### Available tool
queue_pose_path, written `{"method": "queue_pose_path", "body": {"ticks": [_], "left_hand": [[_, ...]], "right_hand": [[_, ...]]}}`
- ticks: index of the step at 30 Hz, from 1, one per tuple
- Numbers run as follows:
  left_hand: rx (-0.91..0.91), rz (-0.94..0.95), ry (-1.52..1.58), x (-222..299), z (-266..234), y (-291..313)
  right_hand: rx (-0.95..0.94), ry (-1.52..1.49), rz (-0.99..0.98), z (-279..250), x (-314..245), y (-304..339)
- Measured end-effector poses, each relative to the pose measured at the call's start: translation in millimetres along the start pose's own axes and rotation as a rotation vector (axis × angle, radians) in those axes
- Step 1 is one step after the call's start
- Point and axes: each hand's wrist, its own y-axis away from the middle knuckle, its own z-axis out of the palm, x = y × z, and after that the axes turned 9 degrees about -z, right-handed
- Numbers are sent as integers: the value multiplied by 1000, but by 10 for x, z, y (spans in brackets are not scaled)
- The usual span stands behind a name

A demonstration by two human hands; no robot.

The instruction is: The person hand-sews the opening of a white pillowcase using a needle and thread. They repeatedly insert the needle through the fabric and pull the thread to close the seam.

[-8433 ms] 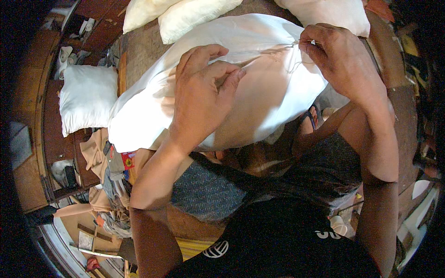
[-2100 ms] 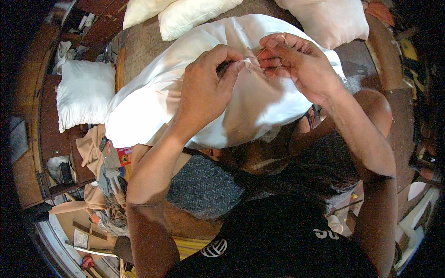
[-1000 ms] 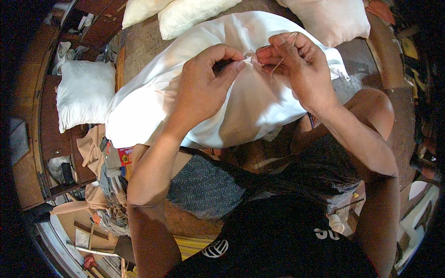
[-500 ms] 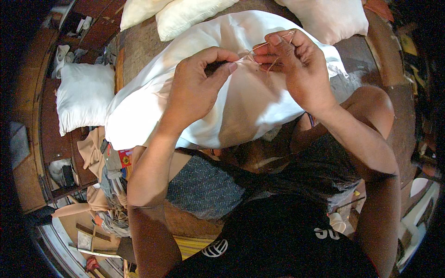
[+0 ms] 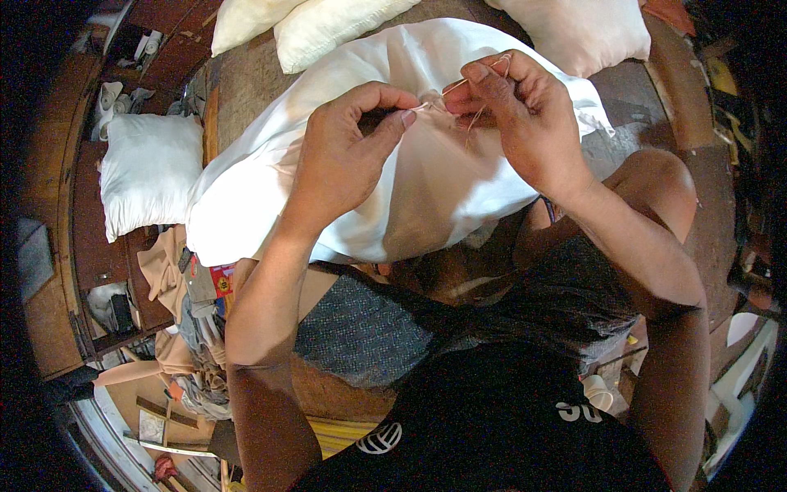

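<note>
A large white stuffed pillow (image 5: 426, 180) lies across my lap. My left hand (image 5: 348, 148) is closed, thumb and forefinger pinching a small gathered bit of its white fabric. Opposite it, my right hand (image 5: 525, 115) is closed in a pinch on a thin needle (image 5: 454, 86), its tip angled down toward the pinched cloth. A pale thread (image 5: 473, 123) loops over the right fingers and hangs below them against the pillow. Just where the needle's point meets the cloth is too small to make out.
White pillows lie beyond at the back left (image 5: 344, 33) and back right (image 5: 582, 33). Another white pillow (image 5: 152, 172) rests at the left, above heaped cloth (image 5: 197, 353). Wooden boards (image 5: 246, 74) lie under and around the work. A white cup (image 5: 597, 394) stands low on the right.
My right hand has shifted slightly left with the needle, and the thread loop hangs differently. My left hand keeps its pinch, moved only a hair left.
</note>
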Motion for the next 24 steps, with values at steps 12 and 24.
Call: {"method": "queue_pose_path", "body": {"ticks": [12, 24], "left_hand": [[28, 97, 18, -50, 2, -14], [31, 200, 15, -104, 28, -6]], "right_hand": [[-93, 351, -311, -13, 51, 62], [-93, -6, 22, -60, 22, -42]]}}
